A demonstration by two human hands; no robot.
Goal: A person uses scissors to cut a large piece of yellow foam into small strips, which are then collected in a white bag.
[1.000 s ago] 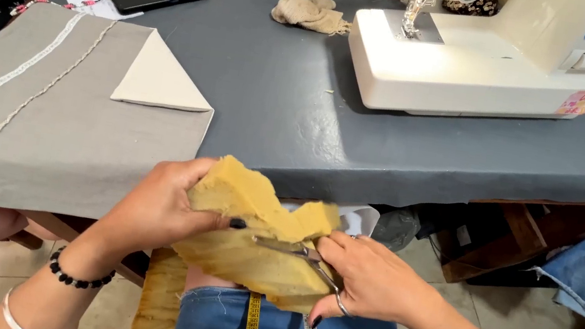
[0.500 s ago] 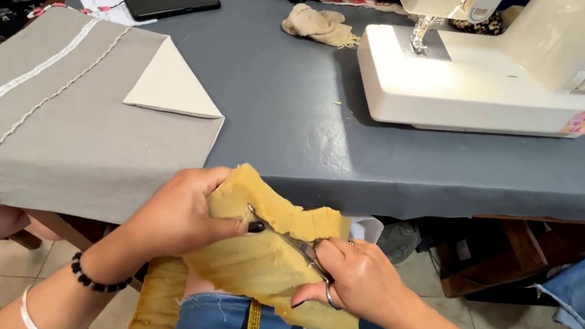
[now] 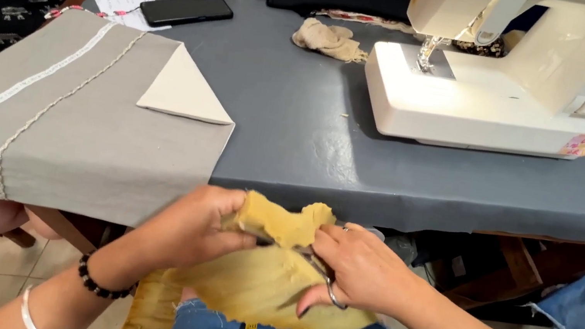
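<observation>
Step in hand, by the look of it: working the edge of one yellow cloth [image 3: 265, 285], held over the lap just below the table [image 3: 460, 191] edge. Left hand [image 3: 192, 231] pinches its upper edge. Right hand [image 3: 358, 269] is closed on the cloth; a dark tool seems to sit between the hands, too hidden to name. Next move likely calls for steady tension.

Count: one sewing machine [image 3: 524, 84], one grey cloth [image 3: 79, 131], one phone [image 3: 185, 10], one beige rag [image 3: 330, 39].
</observation>
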